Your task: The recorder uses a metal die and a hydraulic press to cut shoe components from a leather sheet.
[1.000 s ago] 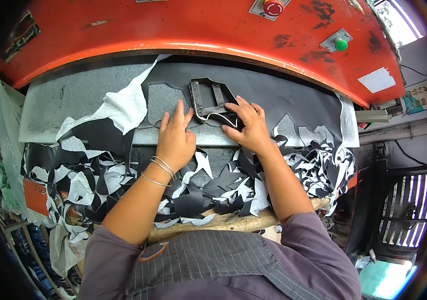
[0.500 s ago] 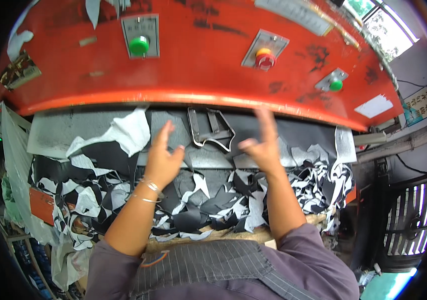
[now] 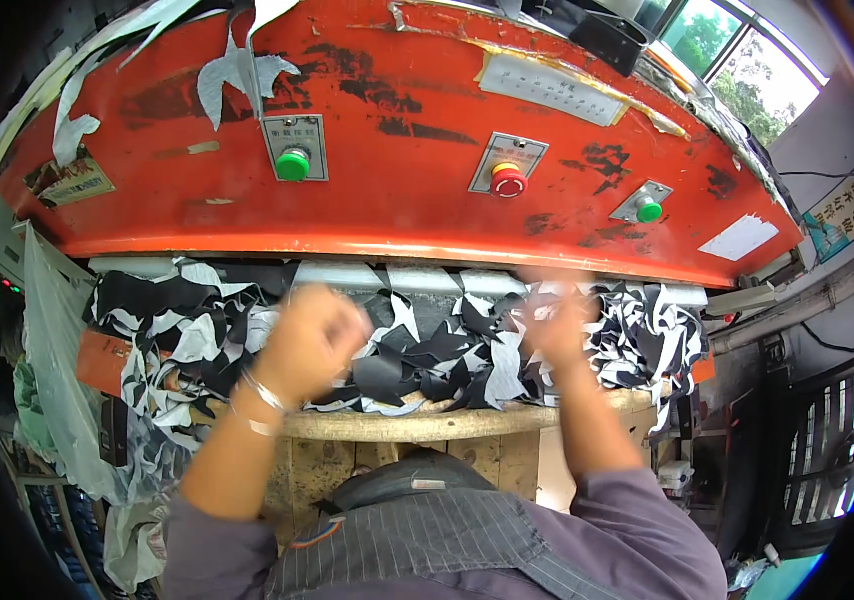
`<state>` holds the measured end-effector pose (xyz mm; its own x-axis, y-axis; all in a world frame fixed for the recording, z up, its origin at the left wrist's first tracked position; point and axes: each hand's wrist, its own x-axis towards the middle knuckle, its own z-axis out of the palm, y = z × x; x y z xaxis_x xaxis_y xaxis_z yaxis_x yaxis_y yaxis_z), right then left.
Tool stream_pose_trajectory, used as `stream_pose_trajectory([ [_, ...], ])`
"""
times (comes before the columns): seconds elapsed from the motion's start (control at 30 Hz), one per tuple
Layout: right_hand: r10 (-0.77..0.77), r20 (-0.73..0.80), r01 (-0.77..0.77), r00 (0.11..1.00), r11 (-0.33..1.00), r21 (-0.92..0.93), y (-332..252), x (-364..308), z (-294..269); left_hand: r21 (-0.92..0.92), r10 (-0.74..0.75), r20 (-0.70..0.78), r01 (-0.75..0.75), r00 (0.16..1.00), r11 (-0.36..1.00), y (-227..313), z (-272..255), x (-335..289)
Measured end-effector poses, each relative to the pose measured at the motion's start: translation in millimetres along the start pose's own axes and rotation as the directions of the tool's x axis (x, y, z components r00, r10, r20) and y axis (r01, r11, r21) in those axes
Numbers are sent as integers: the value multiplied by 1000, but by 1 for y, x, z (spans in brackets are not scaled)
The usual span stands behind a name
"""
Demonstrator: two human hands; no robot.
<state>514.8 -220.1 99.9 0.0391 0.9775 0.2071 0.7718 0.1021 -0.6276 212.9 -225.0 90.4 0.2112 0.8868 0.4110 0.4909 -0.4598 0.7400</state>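
Note:
My left hand [image 3: 309,345] hovers over the heap of black and white scraps, below the machine's left green button [image 3: 293,165]. Its fingers are smeared by motion. My right hand [image 3: 559,325] is blurred too, over the scraps at the right of the heap. Nothing can be made out in either hand. Between them lie cut-off scraps [image 3: 427,350] of black sheet with a pale backing. Behind the hands a thin pale strip of the machine's bed [image 3: 335,274] shows under the red press front [image 3: 387,215]. The metal cutting die is out of sight.
On the press front are a red stop button [image 3: 509,180] and another green button [image 3: 649,210]. A wooden ledge [image 3: 427,428] borders the scraps nearest me. Clear plastic sheeting [image 3: 72,370] hangs at the left. A barred fan or vent [image 3: 832,440] stands at the right.
The view has shifted, so the red front sits lower and the cutting die and most of the bed no longer show. Both hands have drawn back from the bed to over the scraps.

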Motion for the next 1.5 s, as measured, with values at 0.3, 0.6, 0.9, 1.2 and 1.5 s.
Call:
stream_pose_trajectory([
  [0.3,-416,406,492,814,865,-100,-15,-119,96,369,-118,337,-16,934,929,25,72,-116],
  [0.6,-351,745,469,567,881,58,-10,-58,75,194,-167,523,74,836,978,11,54,-64],
  [0.9,-232,658,418,717,898,-138,58,187,138,416,-73,351,-86,933,905,-118,119,55],
  [1.2,-186,550,-291,814,689,663,106,175,129,-187,-197,354,275,914,943,-131,112,105],
  [1.5,-198,410,167,891,980,109,98,152,97,441,-350,361,172,865,881,-154,145,172],
])
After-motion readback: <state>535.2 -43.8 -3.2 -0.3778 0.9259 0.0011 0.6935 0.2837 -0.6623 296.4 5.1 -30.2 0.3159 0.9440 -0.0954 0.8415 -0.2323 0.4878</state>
